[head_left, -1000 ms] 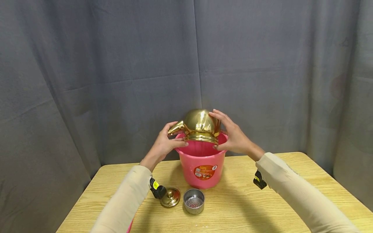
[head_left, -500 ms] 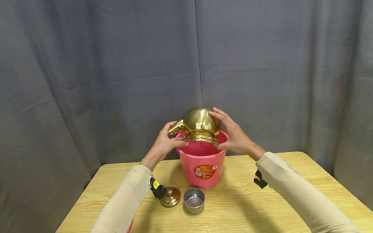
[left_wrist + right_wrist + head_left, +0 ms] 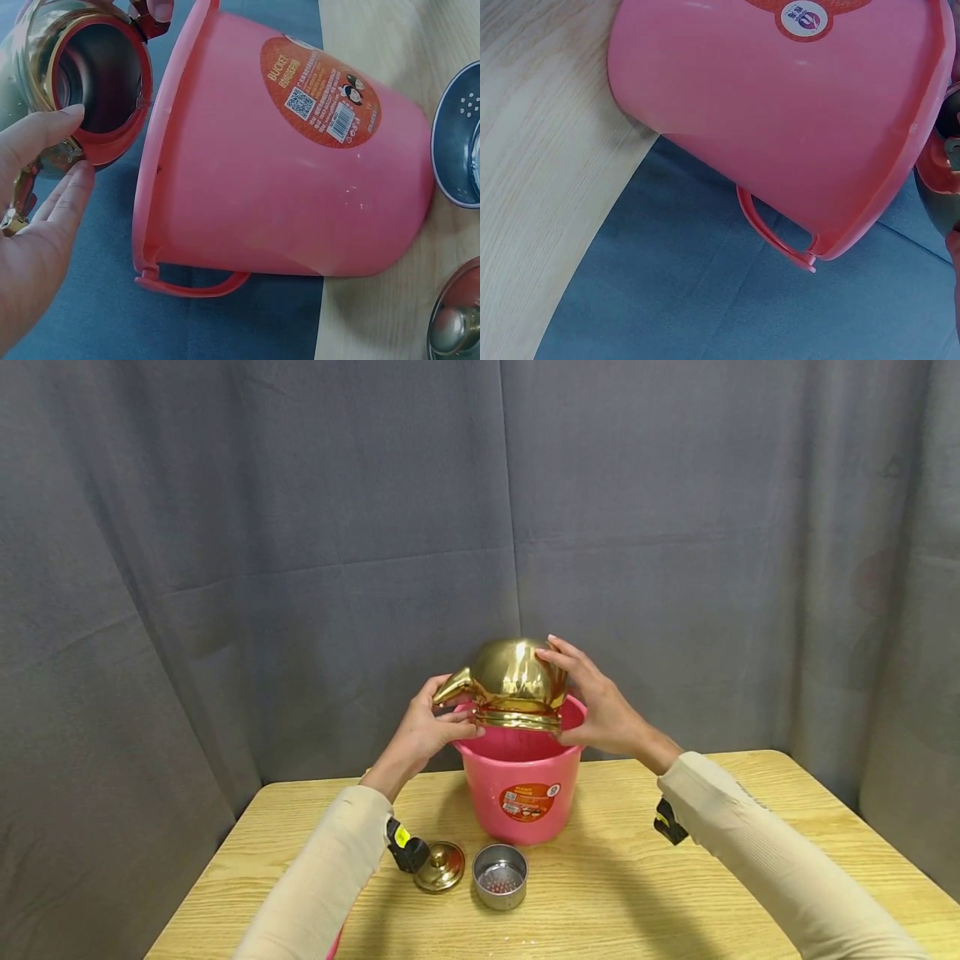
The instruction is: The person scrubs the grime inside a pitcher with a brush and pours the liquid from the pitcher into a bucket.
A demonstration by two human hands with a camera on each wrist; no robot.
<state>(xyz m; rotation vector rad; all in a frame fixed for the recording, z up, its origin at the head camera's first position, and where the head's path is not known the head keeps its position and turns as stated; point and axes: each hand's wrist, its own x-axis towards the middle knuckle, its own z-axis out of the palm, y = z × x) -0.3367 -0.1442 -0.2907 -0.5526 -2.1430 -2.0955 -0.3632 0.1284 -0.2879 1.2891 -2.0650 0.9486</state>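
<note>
A shiny gold teapot (image 3: 517,681) is held upside down over a pink bucket (image 3: 483,785), its mouth facing down at the bucket's opening. My left hand (image 3: 420,731) grips it on the spout side, the fingers behind the spout and the thumb at the rim. On the other side my right hand (image 3: 607,718) holds the rounded body, fingers spread high and thumb low by the rim. The left wrist view looks into the teapot's dark mouth (image 3: 101,75), ringed in red. Only a small part of the teapot shows in the right wrist view.
In front of the bucket, a gold lid (image 3: 440,868) with a knob and a round metal strainer cup (image 3: 500,897) with a perforated bottom stand on the wooden table (image 3: 615,860). A grey curtain (image 3: 375,527) hangs behind. Part of a pink thing (image 3: 334,943) peeks out by the left sleeve.
The teapot's rim has levelled very slightly over the bucket. Both hands keep their hold, and the bucket, lid and strainer cup stay put.
</note>
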